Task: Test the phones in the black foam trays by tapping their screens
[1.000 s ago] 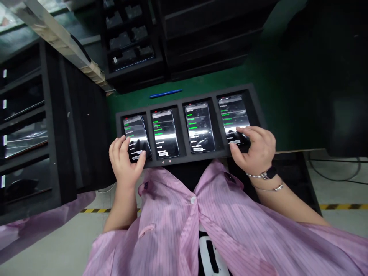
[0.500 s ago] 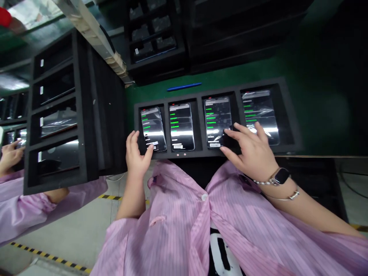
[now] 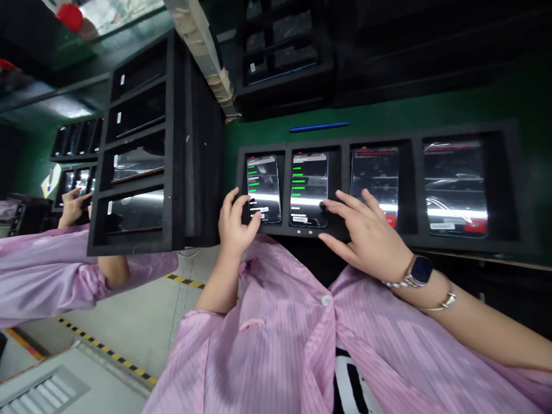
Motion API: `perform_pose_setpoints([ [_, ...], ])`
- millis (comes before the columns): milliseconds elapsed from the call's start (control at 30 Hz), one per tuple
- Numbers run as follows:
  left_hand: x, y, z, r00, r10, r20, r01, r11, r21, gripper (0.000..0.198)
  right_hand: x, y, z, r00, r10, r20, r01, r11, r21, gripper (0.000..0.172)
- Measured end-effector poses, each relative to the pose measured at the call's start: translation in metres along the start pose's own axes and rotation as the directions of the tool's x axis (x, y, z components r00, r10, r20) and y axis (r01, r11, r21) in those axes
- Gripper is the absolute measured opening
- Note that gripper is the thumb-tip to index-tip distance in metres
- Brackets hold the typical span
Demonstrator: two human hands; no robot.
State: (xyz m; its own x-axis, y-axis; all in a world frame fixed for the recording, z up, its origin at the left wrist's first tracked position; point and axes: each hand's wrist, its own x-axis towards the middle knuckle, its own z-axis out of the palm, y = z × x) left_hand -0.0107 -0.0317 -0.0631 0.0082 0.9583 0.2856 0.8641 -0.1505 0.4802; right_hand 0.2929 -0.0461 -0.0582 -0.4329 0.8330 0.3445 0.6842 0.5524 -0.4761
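Observation:
Several smartphones lie face up in the slots of a black foam tray [image 3: 345,172] on the green bench. My left hand [image 3: 237,224] rests at the tray's left end, fingers apart, its thumb at the lower edge of the leftmost phone [image 3: 264,181]. With fingers spread, my right hand [image 3: 366,230] reaches to the right edge of the second phone [image 3: 309,184]. Both of these screens show green and white lines of text. The third phone [image 3: 375,172], partly under my right hand, and the rightmost phone [image 3: 455,184] have dark screens with red patches at the bottom.
A blue pen [image 3: 319,127] lies behind the tray. At left stands a stack of black foam trays [image 3: 175,144] holding phones, beside a taped post [image 3: 211,63]. Another tray stack [image 3: 284,86] stands at the back. A co-worker's hand [image 3: 74,206] is at far left.
My right hand has moved from the third phone to the second. The third and rightmost screens have switched from green text to dark with red patches. The view has shifted left.

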Motion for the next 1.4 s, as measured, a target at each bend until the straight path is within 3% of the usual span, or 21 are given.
perform_pose_setpoints([
  [167, 0.0, 0.006, -0.012, 0.993, -0.034, 0.115, 0.016, 0.988, 0.154, 0.045, -0.021, 0.016, -0.017, 0.998, 0.029, -0.054, -0.03, 0.999, -0.023, 0.046],
  [300, 0.014, 0.031, -0.02, 0.996, 0.061, 0.06, -0.072, 0.975, 0.209, 0.061, -0.021, 0.035, -0.034, 0.973, 0.162, -0.165, -0.176, 0.982, -0.071, 0.049],
  [367, 0.027, 0.053, -0.012, 0.977, 0.196, 0.084, -0.206, 0.968, 0.145, 0.067, -0.013, 0.043, -0.036, 0.964, 0.187, -0.19, -0.211, 0.971, -0.115, 0.054],
  [433, 0.04, 0.075, 0.004, 0.931, 0.321, 0.176, -0.338, 0.938, 0.08, 0.066, -0.002, 0.049, -0.033, 0.965, 0.17, -0.197, -0.205, 0.963, -0.173, 0.054],
  [533, 0.051, 0.099, 0.033, 0.894, 0.365, 0.258, -0.397, 0.914, 0.081, 0.069, 0.009, 0.052, -0.025, 0.959, 0.164, -0.231, -0.218, 0.948, -0.231, 0.043],
  [633, 0.054, 0.102, 0.05, 0.91, 0.378, 0.172, -0.401, 0.907, 0.128, 0.08, 0.014, 0.052, -0.02, 0.945, 0.158, -0.288, -0.23, 0.944, -0.237, 0.037],
  [700, 0.054, 0.099, 0.052, 0.905, 0.403, 0.134, -0.42, 0.898, 0.132, 0.079, 0.017, 0.052, -0.019, 0.953, 0.148, -0.262, -0.215, 0.945, -0.246, 0.035],
  [833, 0.057, 0.093, 0.049, 0.882, 0.423, 0.208, -0.453, 0.882, 0.127, 0.065, 0.022, 0.053, -0.016, 0.976, 0.167, -0.143, -0.195, 0.956, -0.218, 0.035],
  [1033, 0.06, 0.099, 0.044, 0.898, 0.385, 0.212, -0.416, 0.9, 0.129, 0.048, 0.028, 0.052, -0.014, 0.964, 0.195, -0.181, -0.214, 0.973, -0.091, 0.04],
  [1133, 0.063, 0.086, 0.02, 0.904, 0.408, 0.131, -0.421, 0.901, 0.102, 0.05, 0.021, 0.061, -0.03, 0.958, 0.18, -0.224, -0.206, 0.974, -0.098, 0.038],
  [1267, 0.071, 0.03, -0.015, 0.933, 0.361, -0.007, -0.359, 0.93, 0.084, 0.047, -0.008, 0.096, -0.062, 0.897, 0.191, -0.399, -0.29, 0.935, -0.204, 0.033],
  [1400, 0.075, -0.019, -0.016, 0.975, 0.162, -0.15, -0.154, 0.986, 0.06, 0.05, -0.032, 0.126, -0.074, 0.822, 0.178, -0.541, -0.386, 0.872, -0.3, 0.032],
])
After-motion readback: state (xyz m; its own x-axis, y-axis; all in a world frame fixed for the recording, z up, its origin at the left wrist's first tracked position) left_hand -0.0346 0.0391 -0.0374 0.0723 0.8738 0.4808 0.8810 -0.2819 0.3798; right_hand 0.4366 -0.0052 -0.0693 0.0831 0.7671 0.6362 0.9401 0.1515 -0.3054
